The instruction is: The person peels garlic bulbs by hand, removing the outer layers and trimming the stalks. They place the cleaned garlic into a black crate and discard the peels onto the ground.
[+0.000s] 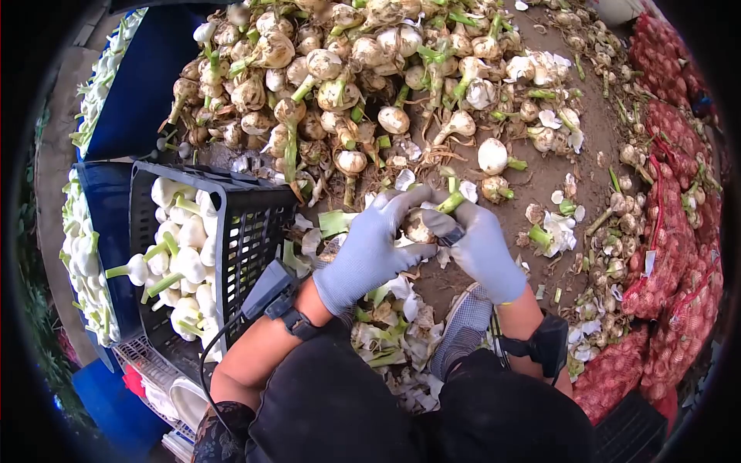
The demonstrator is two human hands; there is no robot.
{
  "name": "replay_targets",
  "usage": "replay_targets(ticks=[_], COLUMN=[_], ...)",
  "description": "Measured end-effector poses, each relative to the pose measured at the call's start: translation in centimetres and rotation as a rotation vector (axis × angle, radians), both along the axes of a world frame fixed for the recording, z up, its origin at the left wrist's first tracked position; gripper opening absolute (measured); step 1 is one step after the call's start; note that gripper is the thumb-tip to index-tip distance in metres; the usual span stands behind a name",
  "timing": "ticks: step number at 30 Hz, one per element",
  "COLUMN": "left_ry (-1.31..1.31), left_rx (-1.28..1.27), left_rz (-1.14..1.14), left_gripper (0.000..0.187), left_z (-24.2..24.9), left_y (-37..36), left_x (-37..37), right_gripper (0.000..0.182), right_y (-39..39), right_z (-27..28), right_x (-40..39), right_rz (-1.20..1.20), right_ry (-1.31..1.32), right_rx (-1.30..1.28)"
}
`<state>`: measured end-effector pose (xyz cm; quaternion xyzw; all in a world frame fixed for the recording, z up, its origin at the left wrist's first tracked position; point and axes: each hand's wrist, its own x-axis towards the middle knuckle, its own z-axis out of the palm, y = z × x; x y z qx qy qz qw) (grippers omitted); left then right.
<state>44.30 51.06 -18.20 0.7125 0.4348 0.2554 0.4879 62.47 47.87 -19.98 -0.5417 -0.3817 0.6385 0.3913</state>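
Both of my hands wear light grey gloves and meet at the centre of the head view. My left hand (372,251) is wrapped round a brownish garlic bulb (419,226), whose cut green stem points up and right. Close against the bulb's right side, my right hand (480,245) is closed on a small dark tool (451,236), partly hidden by the fingers. Loose peelings (401,324) lie on the ground below the hands. Just beyond them is a large heap of unpeeled garlic (324,85) with roots and stems.
On the left, a black crate (255,224) holds cleaned white bulbs, beside blue containers (116,224) of more garlic. Red mesh sacks (671,224) full of bulbs line the right. A shoe (461,328) rests below my hands; scattered bulbs lie on the soil.
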Motion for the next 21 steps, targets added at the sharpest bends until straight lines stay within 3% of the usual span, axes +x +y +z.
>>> replay_targets(ticks=[1,2,4,6,7,12,14,15,17,18,20,21], left_ry=[0.027,0.058,0.057,0.037,0.036,-0.114,-0.707,-0.746,-0.778,-0.814,-0.876,-0.693], left_rx=[0.044,0.084,0.058,0.087,-0.118,-0.385,-0.826,-0.896,-0.932,-0.967,-0.843,-0.809], left_rz=[0.013,0.028,0.064,0.061,0.087,0.149,0.34,0.27,0.292,0.312,0.192,0.19], left_gripper=[0.063,0.061,0.058,0.056,0.054,0.053,0.051,0.049,0.052,0.057,0.069,0.069], left_z=[-0.1,-0.2,-0.4,0.3,0.7,1.6,0.0,-0.1,-0.1,0.1,-0.3,0.5], left_y=[0.1,0.1,0.0,0.6,0.7,1.0,0.3,0.5,-0.1,-0.2,-0.2,-0.1], left_x=[-0.2,-0.5,-0.8,-0.9,-1.1,-1.2,-1.2,-2.2,-1.9,-1.7,-1.9,-1.6], right_gripper=[0.025,0.025,0.026,0.029,0.029,0.027,0.025,0.025,0.023,0.023,0.021,0.024], right_y=[0.4,0.9,1.7,1.3,1.0,0.5,0.1,0.0,-0.2,-0.2,-0.4,0.0], right_z=[0.6,1.4,3.7,3.3,3.0,3.6,2.8,2.3,1.1,0.3,-0.8,1.4], right_x=[-0.1,-0.2,-0.9,-0.9,-0.8,-1.1,-1.4,-1.2,-0.4,-0.8,-2.4,-3.2], right_rz=[0.103,0.106,0.07,0.077,0.071,0.004,0.075,0.075,0.349,0.349,-0.045,-0.188], right_ry=[-0.193,-0.185,-0.063,-0.074,-0.019,0.055,-0.236,-0.233,-1.171,-1.168,-0.355,0.118], right_rx=[0.012,0.011,-0.347,-0.316,-0.301,-0.312,-0.051,-0.048,0.636,0.647,0.407,0.111])
